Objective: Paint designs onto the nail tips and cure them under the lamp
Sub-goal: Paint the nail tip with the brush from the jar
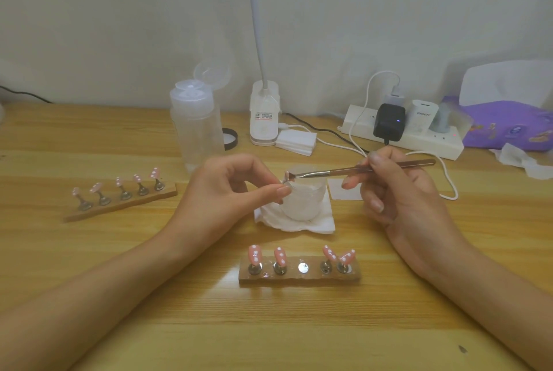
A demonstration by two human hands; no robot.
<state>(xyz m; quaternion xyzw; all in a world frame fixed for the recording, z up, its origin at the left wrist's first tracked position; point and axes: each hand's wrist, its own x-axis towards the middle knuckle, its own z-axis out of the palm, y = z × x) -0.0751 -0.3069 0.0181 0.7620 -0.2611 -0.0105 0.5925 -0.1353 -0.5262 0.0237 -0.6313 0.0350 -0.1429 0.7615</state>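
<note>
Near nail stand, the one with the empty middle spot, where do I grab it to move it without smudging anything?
Probably by the two short ends of the wooden base, coming in low from left and right. The painted nail tips stand tilted on pegs along the top, so a grip from above risks touching them.

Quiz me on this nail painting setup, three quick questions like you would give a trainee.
1. True or false: every holder on the near wooden stand is filled.
2. Which tool meets the nail tip pinched by the left hand? A) tweezers B) brush
3. Fill in: the far stand carries ___ nail tips.
Key: 1 false, the middle holder is bare. 2 B, the brush in the right hand. 3 five.
</note>
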